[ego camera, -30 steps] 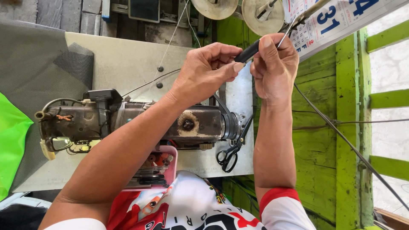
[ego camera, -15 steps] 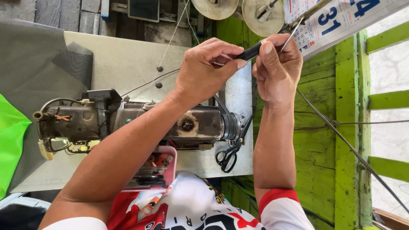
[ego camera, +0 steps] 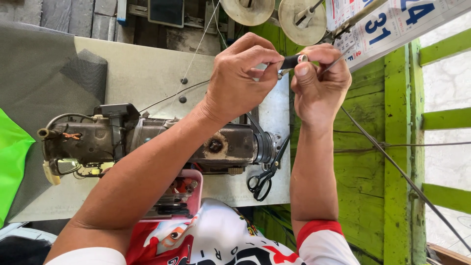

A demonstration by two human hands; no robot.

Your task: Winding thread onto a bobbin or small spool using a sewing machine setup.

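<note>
Barely shifted since earlier, both hands raised over bench point(ego camera: 147, 68): black tube point(ego camera: 293, 61) pinched by left hand point(ego camera: 240, 78) and right hand point(ego camera: 319, 83).

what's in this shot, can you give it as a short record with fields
left hand: left hand pinches one end of a small black cylinder
right hand: right hand grips its other end
below hands: old sewing machine on a pale table
scissors: black scissors at the table's right edge
tray: pink tray of small parts near the body
fabric: grey mesh and green cloth at left
</note>
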